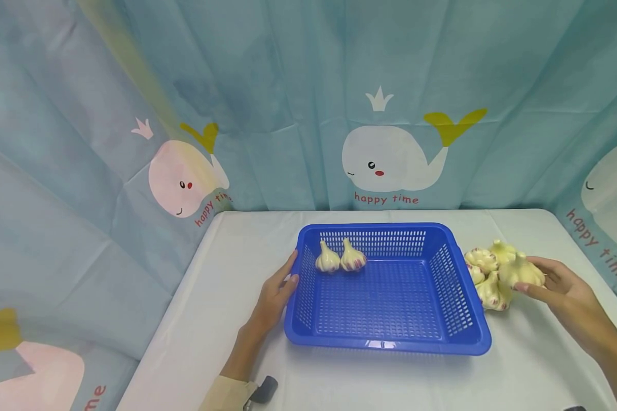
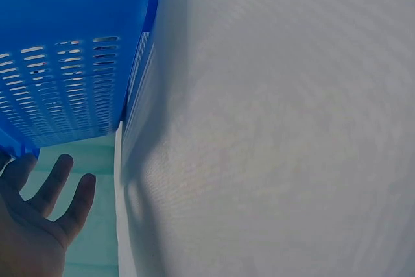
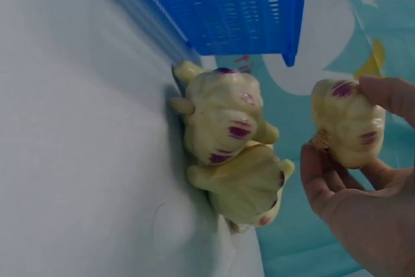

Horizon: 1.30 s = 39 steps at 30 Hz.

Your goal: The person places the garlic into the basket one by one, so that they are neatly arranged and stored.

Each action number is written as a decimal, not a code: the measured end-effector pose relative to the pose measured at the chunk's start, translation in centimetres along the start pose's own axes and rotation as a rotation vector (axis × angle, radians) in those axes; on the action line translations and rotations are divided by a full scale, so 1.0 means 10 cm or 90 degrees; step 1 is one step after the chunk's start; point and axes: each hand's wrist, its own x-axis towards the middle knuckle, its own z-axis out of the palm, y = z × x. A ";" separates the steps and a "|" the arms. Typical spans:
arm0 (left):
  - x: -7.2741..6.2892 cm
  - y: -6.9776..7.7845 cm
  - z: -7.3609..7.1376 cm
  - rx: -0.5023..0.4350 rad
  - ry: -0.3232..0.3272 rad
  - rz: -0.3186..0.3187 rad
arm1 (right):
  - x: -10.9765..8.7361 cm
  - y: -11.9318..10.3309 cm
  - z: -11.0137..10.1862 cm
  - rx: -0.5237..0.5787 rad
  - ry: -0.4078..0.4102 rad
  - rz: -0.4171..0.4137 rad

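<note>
A blue plastic basket (image 1: pixel 375 347) stands on the white table with two garlic bulbs (image 1: pixel 328 258) side by side in its far left corner. My left hand (image 1: pixel 274 297) touches the basket's left rim; in the left wrist view its fingers (image 2: pixel 81 202) are spread and fairly straight beside the perforated wall. To the right of the basket, my right hand (image 1: pixel 563 288) grips one garlic bulb (image 3: pixel 348 121) between thumb and fingers, raised off the table. Several other garlic bulbs (image 3: pixel 224 118), cream with purple marks, lie piled just beside it, against the basket's right side.
The white tabletop (image 1: pixel 226 257) extends around the basket. A blue-green curtain (image 1: pixel 298 103) printed with whales hangs behind the table and at its sides. A dark strap piece (image 1: pixel 264 390) shows at the left wrist.
</note>
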 end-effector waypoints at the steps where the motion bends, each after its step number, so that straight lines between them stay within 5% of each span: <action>1: 0.00 0.00 0.00 0.001 -0.001 -0.002 | 0.01 -0.02 0.00 -0.004 0.004 0.002; 6: 0.00 0.00 0.01 0.002 0.000 -0.009 | 0.07 -0.14 0.02 -0.006 0.022 0.006; 14: 0.00 0.00 0.01 0.003 0.001 -0.008 | 0.17 -0.30 0.03 0.012 0.014 -0.065; 21: 0.00 0.02 0.01 -0.003 0.002 -0.001 | 0.22 -0.42 0.12 0.013 0.001 -0.033; 39: 0.00 0.01 0.01 -0.001 0.003 -0.008 | 0.36 -0.77 0.26 0.043 -0.014 -0.068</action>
